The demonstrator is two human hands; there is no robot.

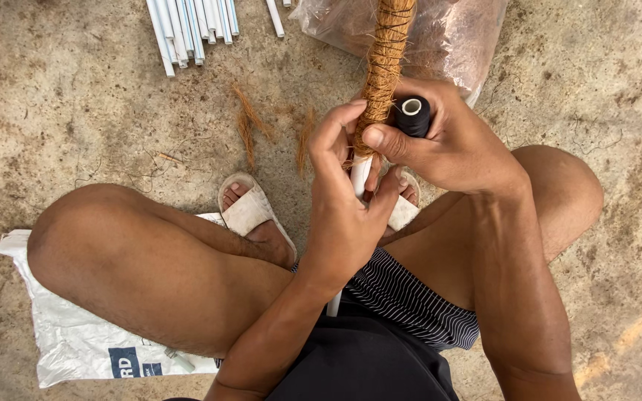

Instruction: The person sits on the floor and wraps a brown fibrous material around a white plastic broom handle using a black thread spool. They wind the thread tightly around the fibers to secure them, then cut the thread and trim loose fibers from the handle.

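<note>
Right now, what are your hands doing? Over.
Left hand grips the white pipe. Right hand holds a black thread spool, thumb pressing the coir wrap. Nothing in the way.

We saw two packages. Near the left, a white woven sack [76,338] lay flat on the ground under the bent leg, with a dark blue rectangular label [134,363] printed near its lower edge. At the far side, right of the middle, a clear plastic bag [461,33] of brownish fibre sat on the ground, partly cut off by the top edge.
</note>
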